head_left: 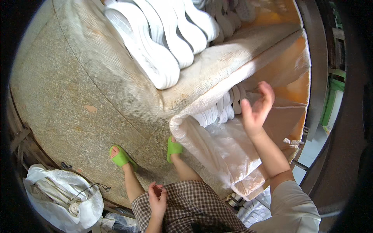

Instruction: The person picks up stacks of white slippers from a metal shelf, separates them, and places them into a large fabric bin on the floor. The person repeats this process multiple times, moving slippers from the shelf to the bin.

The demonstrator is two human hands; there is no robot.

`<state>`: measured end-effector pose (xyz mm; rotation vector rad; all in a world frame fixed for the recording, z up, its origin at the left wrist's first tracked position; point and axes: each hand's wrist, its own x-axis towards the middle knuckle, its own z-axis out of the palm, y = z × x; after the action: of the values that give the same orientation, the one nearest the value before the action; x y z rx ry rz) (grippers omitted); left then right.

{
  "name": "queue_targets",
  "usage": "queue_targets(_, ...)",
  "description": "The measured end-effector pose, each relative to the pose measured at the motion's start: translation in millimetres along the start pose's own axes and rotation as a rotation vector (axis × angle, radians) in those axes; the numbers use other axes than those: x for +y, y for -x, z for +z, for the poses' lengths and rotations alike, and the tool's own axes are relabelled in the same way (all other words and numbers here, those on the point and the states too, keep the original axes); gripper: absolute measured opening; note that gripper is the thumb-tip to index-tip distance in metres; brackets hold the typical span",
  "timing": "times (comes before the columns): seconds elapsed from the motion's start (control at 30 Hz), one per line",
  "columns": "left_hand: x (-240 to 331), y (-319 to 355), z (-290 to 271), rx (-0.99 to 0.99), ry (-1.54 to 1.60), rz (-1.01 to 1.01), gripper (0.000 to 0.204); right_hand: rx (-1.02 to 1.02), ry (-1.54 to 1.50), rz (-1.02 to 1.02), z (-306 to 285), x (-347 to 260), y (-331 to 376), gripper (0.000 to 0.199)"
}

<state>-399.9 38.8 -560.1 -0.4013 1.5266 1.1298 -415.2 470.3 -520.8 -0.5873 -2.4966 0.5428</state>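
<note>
My right hand (258, 110) is raised over an open sack with a pale plastic liner (229, 143). Its thumb and fingers are apart, with nothing in them. Just left of that hand, white shoe soles (217, 110) stand packed in rows inside the sack, partly hidden by the liner's fold. My left hand (157, 200) hangs low in front of checked cloth, its fingers loosely curled and holding nothing that I can see. Farther off, larger stacks of white shoe soles (163, 42) lie on a whitish woven sack (210, 70).
Orange-brown sack walls (287, 93) rise along the right. Speckled stone floor (85, 105) spreads to the left, where my feet stand in green slippers (123, 158). A white bag (64, 198) of cloth-like material sits at the lower left. A green frame (332, 97) stands far right.
</note>
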Motion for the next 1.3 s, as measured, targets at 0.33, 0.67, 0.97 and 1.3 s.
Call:
queue_targets(0.33,37,21,-56,0.086,0.126,0.139,0.045,-0.734,0.335,0.320,167,-146,-153,0.057)
queue_targets(0.67,16,20,-60,0.066,0.026,0.049,0.043,0.281,-0.158,0.343,-70,-76,-32,0.018)
queue_targets(0.97,-14,-4,-12,0.030,0.030,-0.033,0.039,-0.335,0.897,0.769,-114,159,109,0.056)
queue_targets(1.3,-64,-36,54,-0.019,0.092,-0.141,0.028,-0.788,0.901,0.527,-48,293,148,0.083)
